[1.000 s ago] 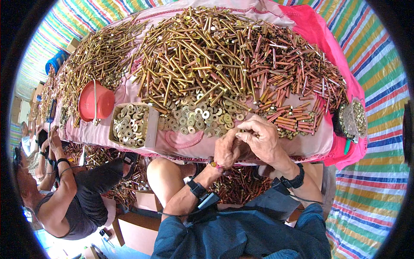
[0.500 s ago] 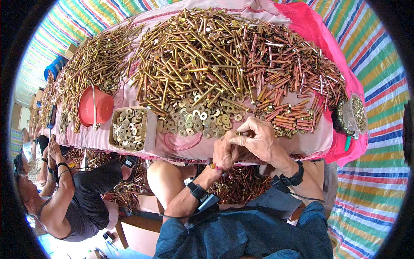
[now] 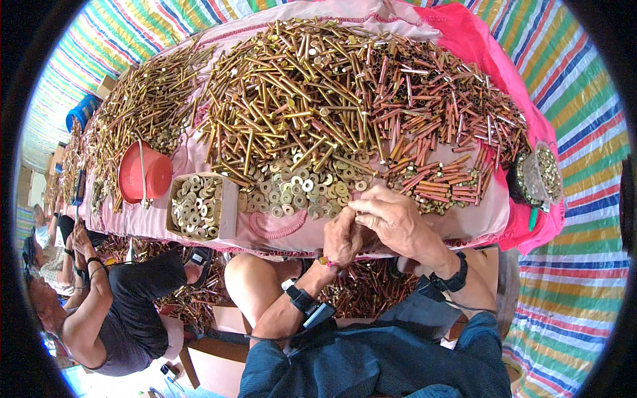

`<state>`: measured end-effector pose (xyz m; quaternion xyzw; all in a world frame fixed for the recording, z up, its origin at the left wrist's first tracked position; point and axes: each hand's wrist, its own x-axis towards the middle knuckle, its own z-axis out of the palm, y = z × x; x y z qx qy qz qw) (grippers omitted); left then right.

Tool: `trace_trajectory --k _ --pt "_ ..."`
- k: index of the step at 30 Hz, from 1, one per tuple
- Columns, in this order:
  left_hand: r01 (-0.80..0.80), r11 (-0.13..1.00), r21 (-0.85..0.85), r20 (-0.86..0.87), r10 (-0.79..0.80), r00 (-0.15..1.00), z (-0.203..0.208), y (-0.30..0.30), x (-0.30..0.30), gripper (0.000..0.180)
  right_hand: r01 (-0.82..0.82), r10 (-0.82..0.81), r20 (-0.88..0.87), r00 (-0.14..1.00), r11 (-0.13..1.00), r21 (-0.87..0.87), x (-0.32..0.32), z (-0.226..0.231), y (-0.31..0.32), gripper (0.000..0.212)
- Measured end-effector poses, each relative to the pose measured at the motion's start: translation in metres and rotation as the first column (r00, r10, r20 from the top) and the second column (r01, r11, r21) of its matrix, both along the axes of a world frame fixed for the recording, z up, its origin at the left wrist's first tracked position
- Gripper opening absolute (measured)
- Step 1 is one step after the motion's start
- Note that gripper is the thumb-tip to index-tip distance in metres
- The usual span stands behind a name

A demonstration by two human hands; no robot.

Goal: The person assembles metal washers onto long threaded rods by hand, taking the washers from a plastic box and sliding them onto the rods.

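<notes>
Just over the table's near edge, my left hand (image 3: 342, 237) is closed with its fingers curled. My right hand (image 3: 393, 215) meets it from the right, thumb and fingers pinched together against the left hand's fingertips. Whatever they hold between them is hidden by the fingers. Right beyond my hands lie loose flat washers (image 3: 298, 189). Long brass-coloured bolts (image 3: 279, 113) are heaped behind the washers. Reddish metal sleeves (image 3: 424, 109) make up the heap to the right, with small nuts (image 3: 434, 204) at its near side.
A cardboard box (image 3: 229, 209) full of washers stands left of my hands, beside a red bucket (image 3: 156, 174). At the right table end sits a clear tub (image 3: 549, 174) of small metal parts. Another person (image 3: 99, 315) works at the left. More hardware (image 3: 365, 285) lies below the table.
My hands have shifted slightly left and stay together. The right fingers have closed further over the left fingertips, covering the small brassy piece that showed between them.
</notes>
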<state>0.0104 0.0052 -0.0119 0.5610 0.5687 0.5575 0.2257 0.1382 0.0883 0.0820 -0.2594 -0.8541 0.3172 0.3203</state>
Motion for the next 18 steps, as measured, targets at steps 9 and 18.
trace_trajectory --k 9,18 --pt "-0.057 0.998 0.031 -0.092 0.060 0.994 -0.001 0.000 0.002 0.014 -0.114 0.118 -0.027 0.993 0.984 0.135 -0.002 -0.001 0.004 0.025" --pt "-0.059 0.995 0.080 -0.134 0.069 0.989 -0.002 -0.001 -0.003 0.013 -0.059 0.061 -0.076 0.995 0.998 0.033 0.001 -0.001 0.003 0.022"
